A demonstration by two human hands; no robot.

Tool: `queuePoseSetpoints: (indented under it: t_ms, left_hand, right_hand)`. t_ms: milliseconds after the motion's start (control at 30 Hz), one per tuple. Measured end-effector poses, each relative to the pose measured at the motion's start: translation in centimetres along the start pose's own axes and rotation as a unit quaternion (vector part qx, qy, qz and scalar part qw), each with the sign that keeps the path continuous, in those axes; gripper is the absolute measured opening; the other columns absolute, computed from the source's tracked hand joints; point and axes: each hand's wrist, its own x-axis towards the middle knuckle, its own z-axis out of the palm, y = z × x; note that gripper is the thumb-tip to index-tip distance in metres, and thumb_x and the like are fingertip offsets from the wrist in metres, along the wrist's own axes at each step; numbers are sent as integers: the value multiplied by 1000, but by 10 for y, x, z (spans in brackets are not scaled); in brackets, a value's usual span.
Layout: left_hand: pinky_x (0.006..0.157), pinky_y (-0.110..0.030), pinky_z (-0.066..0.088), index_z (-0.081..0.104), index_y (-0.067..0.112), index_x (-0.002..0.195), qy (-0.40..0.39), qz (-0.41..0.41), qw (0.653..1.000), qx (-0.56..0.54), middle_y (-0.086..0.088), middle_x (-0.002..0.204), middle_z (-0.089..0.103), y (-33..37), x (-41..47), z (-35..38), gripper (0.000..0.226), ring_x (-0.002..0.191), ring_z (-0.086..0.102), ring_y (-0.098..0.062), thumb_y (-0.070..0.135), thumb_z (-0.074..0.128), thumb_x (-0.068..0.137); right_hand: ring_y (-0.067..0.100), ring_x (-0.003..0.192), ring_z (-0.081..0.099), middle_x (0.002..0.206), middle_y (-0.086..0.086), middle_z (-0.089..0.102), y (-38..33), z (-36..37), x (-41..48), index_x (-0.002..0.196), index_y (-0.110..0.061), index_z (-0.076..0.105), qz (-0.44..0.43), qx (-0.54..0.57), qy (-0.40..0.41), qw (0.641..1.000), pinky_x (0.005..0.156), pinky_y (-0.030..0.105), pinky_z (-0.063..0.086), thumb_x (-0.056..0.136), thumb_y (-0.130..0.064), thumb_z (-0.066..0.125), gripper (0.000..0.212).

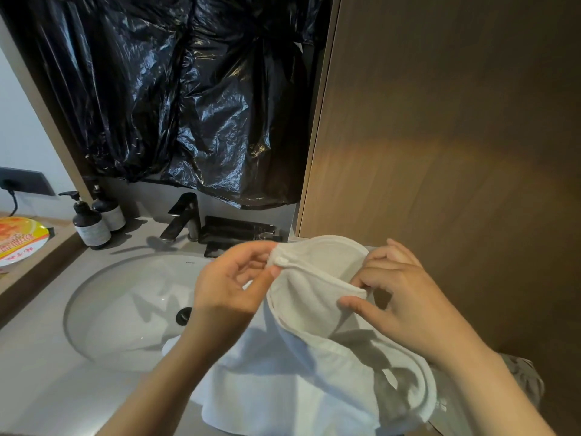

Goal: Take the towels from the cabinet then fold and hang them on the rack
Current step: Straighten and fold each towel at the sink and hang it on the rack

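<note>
You held a white towel (317, 297) up in front of you, over the right side of the sink (125, 309) and the counter edge, with its lower part drooping in loose folds onto the counter (47, 388) below your forearms. Your left hand (229, 287) pinched a bunched corner of the hem between thumb and forefinger, the other fingers curled loosely behind it. Your right hand (405, 300) gripped the towel's opposite upper edge, fingers curled into the cloth behind and the thumb stretched forward across the front of the hem. Between the two hands the top edge arched upward in a curve. Behind the towel stood a dark faucet (185, 221) at the back of the basin, with a dark tray (239, 231) just beside it to the right. Two dark pump bottles (91, 225) stood close together on the left of the counter, near a round yellow-and-red lid (19, 240) on the ledge. Black plastic sheeting (176, 99) covered the wall above the basin, and a brown wood-grain panel (456, 136) rose on your right.
</note>
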Motion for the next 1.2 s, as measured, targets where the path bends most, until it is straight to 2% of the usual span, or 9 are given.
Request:
queuePoseSetpoints:
  t_ms: [200,300,400,700,833,900,967,1100,1200]
  left_hand:
    - [76,-15,52,70,26,98,9,56,998,1,5,90,74,24,44,-7,31,84,68,-8,-1,68,85]
    - [76,-15,53,70,31,98,12,81,996,19,6,91,73,42,67,-13,28,85,68,-8,6,68,85]
    - [71,-16,54,69,34,98,18,100,994,45,8,91,74,57,85,-18,28,83,69,-8,9,68,86]
    - [76,-18,54,70,34,94,39,131,991,8,8,89,75,90,111,-17,27,86,70,-8,8,68,86]
    - [74,-22,54,71,34,94,42,121,992,-11,7,90,75,96,116,-16,27,87,70,-8,9,68,87]
    - [73,-19,54,71,34,94,42,129,991,-16,8,89,75,98,116,-14,27,85,70,-8,8,68,87]
    - [75,-17,55,71,33,95,41,143,989,-11,8,90,75,101,116,-12,27,85,70,-8,7,69,86]
    - [80,-23,57,71,30,98,38,157,987,-3,4,92,74,106,115,-7,25,88,70,-14,8,69,87]
    - [83,-31,57,71,26,99,33,163,986,-10,0,94,74,111,114,0,23,90,70,-19,8,69,87]
  right_hand:
    - [6,105,53,92,-18,57,12,-23,16,79,-44,47,-17,-44,5,999,119,46,24,91,-63,42,23]
    - [7,108,48,94,-13,55,21,-46,29,82,-36,57,2,-95,53,994,116,29,18,93,-65,39,36]
    - [2,106,40,93,-7,57,21,-70,44,79,-33,57,10,-126,116,985,102,18,13,92,-60,46,32]
    - [7,105,45,92,-6,59,2,-111,77,85,-31,60,1,-134,198,971,106,29,23,88,-57,46,30]
    - [20,122,50,105,-5,61,-3,-117,80,96,-39,54,28,-129,196,972,112,37,26,88,-59,50,22]
    - [22,129,46,112,-5,61,-2,-118,80,107,-39,56,46,-130,193,971,114,38,24,88,-61,50,30]
    - [21,124,48,105,-8,58,-3,-118,79,119,-34,61,53,-136,200,969,114,35,19,88,-61,48,43]
    - [7,96,45,87,-14,49,-5,-118,78,108,-26,72,32,-160,230,959,115,38,16,89,-59,46,46]
    - [7,101,46,94,-16,53,-7,-118,78,112,-29,68,42,-165,216,961,117,44,20,91,-69,39,53]
